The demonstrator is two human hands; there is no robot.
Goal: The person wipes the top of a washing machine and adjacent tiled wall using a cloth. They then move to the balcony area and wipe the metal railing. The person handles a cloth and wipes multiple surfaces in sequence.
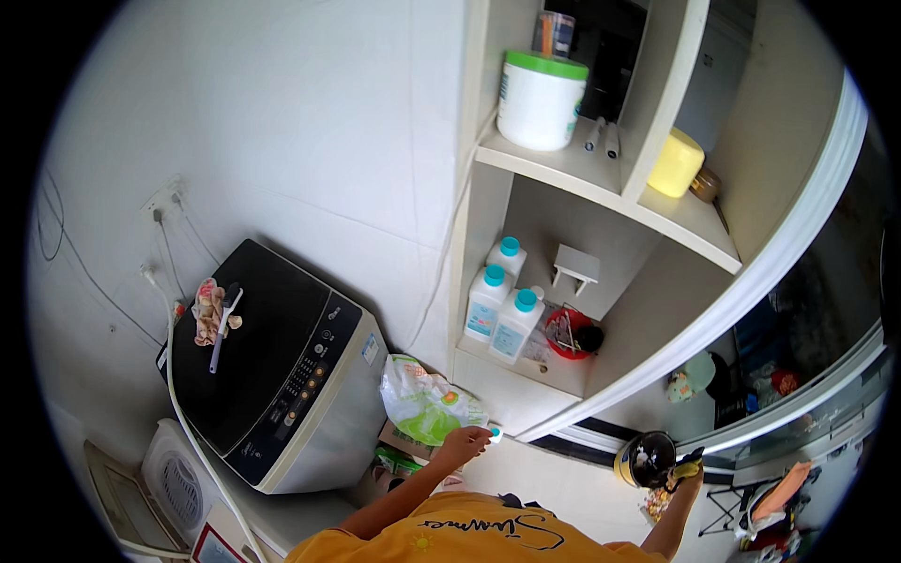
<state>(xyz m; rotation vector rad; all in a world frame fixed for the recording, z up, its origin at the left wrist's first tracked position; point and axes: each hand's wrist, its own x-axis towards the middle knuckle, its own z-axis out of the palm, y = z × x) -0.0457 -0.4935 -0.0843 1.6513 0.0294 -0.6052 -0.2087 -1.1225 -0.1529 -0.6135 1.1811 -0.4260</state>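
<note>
My left hand [464, 445] is in front of my body with its fingers bent together. Whether it holds something small cannot be seen. Just beyond its fingertips shows a white bottle with a teal cap [496, 432], partly hidden. A white and green plastic bag [429, 401] lies right behind this hand. Off to the right, my right hand [688, 481] grips a yellow and dark object [685, 467], too small to name. That hand is beside a yellow bin [622, 470] lined with a black bag [651, 454]. Small mixed-coloured bits [658, 504] lie on the floor below the bin.
A top-loading washing machine [281, 352] stands at left, with a brush [222, 331] and cloth [206, 313] on its lid. Open shelves [556, 184] ahead hold several white bottles [514, 327], a red basket [570, 336] and a green-lidded tub [540, 102]. A folding frame [725, 503] stands at right.
</note>
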